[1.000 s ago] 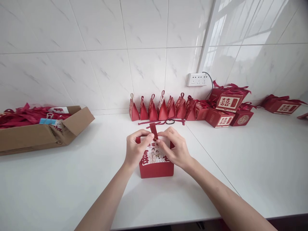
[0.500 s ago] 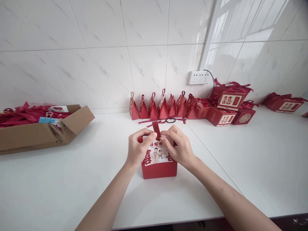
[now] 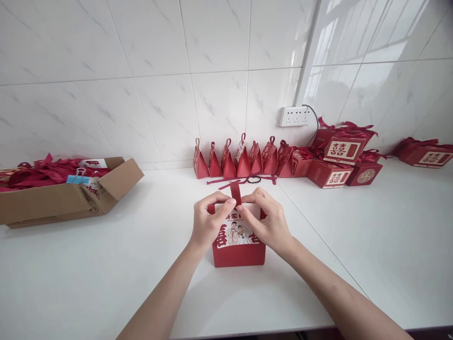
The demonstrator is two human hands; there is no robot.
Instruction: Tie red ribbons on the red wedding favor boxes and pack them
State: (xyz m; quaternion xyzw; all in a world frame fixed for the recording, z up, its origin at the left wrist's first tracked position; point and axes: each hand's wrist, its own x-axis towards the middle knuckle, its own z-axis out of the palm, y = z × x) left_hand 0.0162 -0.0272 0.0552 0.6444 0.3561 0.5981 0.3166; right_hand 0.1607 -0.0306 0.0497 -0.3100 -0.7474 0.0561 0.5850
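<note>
A red gift box (image 3: 239,256) with a white printed panel of a cartoon couple stands upright on the white table in front of me. From its top edge rises a red ribbon loop (image 3: 235,192). My left hand (image 3: 210,219) pinches the top of the box at the left of the loop, thumb in front and fingers behind. On the other side, my right hand (image 3: 267,219) pinches close to the ribbon's base. The thumbs nearly meet there, and the fingertips hide the exact grip.
Behind the box lie loose dark-red ribbon strips (image 3: 226,180) and a black ring (image 3: 254,179). Several triangular red boxes (image 3: 243,165) line the wall beside stacked red boxes (image 3: 329,174). An open cardboard box (image 3: 46,203) of ribbons stands left. A power strip (image 3: 294,116) is on the wall.
The whole view has shifted slightly, moving everything a little right and down. Both hands keep their pinch at the box top, with the fingertips barely moved around the ribbon's base.
</note>
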